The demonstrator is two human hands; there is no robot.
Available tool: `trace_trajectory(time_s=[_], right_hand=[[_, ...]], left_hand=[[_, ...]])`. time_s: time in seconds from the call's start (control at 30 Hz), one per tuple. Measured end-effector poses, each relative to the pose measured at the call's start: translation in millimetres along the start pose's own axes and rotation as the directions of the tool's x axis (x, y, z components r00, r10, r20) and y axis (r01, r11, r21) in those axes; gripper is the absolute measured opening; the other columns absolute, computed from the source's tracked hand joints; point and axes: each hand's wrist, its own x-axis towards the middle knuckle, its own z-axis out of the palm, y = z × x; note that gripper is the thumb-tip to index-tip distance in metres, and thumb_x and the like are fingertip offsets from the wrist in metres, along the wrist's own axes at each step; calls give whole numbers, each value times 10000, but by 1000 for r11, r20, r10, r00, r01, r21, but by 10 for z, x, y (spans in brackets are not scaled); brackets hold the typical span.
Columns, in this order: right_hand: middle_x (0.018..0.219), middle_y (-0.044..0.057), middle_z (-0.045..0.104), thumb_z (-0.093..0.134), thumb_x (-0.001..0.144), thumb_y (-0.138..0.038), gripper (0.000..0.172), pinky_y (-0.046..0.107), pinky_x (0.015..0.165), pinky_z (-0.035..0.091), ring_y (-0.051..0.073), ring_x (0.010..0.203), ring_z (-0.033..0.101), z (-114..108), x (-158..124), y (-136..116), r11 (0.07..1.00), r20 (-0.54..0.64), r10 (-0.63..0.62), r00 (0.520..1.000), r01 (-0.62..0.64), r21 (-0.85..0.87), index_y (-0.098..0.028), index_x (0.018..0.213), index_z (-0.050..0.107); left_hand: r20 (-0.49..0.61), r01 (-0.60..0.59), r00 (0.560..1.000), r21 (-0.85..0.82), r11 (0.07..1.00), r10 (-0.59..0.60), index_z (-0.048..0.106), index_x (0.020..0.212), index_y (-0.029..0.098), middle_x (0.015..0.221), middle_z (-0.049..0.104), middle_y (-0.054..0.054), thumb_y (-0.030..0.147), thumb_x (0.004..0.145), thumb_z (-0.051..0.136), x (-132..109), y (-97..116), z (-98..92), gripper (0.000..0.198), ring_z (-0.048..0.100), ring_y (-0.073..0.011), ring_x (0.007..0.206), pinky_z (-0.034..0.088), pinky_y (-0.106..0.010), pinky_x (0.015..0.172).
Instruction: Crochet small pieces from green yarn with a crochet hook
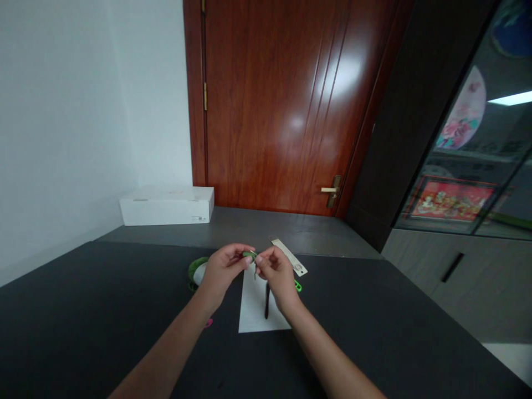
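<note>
Tabletop (pixel 374 332) forms the nearest surface, matte black and flat. On it we locate a small pink piece (pixel 209 322) beside the left forearm, then a rectangular white sheet (pixel 250 313) carrying a slim dark rod (pixel 266 303). Above the sheet's far end, we find a small green piece (pixel 248 255) held between both hands: left hand (pixel 220 271) clamped on its left side by thumb and fingertips, right hand (pixel 279 274) pinched on its right end, a thin strand hanging between. Left of the hands lies a round green item with a white centre (pixel 197 271); right, a bright green loop (pixel 298 286) and a pale, flat ruler-like strip (pixel 291 258), its markings too small to read. Farther back we note a white rectangular carton (pixel 166 206) with an illegible printed label, then a glossy reddish-brown wooden door (pixel 274 111) with a metal lever handle (pixel 331 190).
</note>
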Motion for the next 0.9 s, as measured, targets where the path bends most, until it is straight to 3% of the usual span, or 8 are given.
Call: trace_trajectory(time_s=[0.43,0.73,0.9], right_hand=[[614,-59,504,731,824,-482,317,232,529,348,101,542,452,20,-45,-213,994,-87,-102,991,98,-51,-205,794,581],[722,-14,572,637,922,-388,193,249,582,400,131,631,519,57,-137,-265,953,-69,-214,974,193,-234,-204,864,627],[789,13,627,610,942,-278,114,263,641,443,151,712,585,56,-195,-376,850,-32,-368,929,322,-417,-208,857,639]], left_hand=[[-10,63,998,-274,960,-68,758,831,136,746,739,-33,176,672,811,-61,286,37,173,655,-127,628,527,-263,650],[-27,79,995,-332,940,-93,752,846,135,801,764,-46,163,667,834,-80,360,13,199,707,-153,718,588,-286,699],[-39,32,998,-394,919,-52,766,844,142,805,781,-40,148,672,841,-81,434,-37,188,719,-136,701,593,-252,708]])
